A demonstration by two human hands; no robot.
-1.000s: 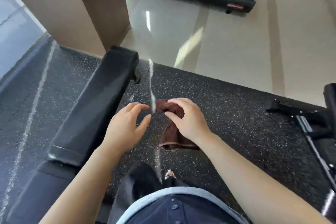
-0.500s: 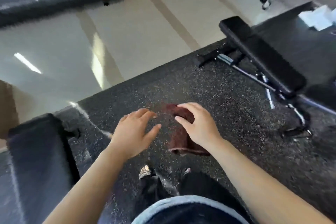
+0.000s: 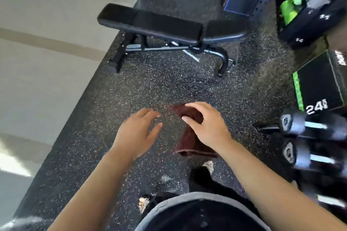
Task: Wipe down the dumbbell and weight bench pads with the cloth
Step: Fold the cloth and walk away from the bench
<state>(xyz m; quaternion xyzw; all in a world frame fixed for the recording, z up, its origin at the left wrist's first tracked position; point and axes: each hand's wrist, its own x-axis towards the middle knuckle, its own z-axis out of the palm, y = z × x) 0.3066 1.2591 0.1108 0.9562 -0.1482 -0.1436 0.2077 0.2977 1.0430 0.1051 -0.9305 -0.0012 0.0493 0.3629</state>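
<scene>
My right hand (image 3: 205, 124) holds a dark red cloth (image 3: 189, 137) in front of me, fingers and thumb curled round its upper part while the rest hangs down. My left hand (image 3: 138, 130) is beside it, empty, fingers spread and relaxed. A black weight bench (image 3: 169, 24) with two padded sections stands ahead on the speckled rubber floor, well beyond both hands. Black dumbbells (image 3: 309, 127) with metal handles lie at the right, blurred.
A black plyo box (image 3: 319, 88) marked 24 sits at the right, and a rack with green items (image 3: 293, 0) stands at the back right. Pale smooth floor (image 3: 47, 62) borders the rubber mat (image 3: 142, 88) on the left. My feet show below.
The view has swung right: the first bench and treadmill left the frame, and the second bench, dumbbells and plyo box came in. My left hand's fingers have straightened; the right still holds the cloth.
</scene>
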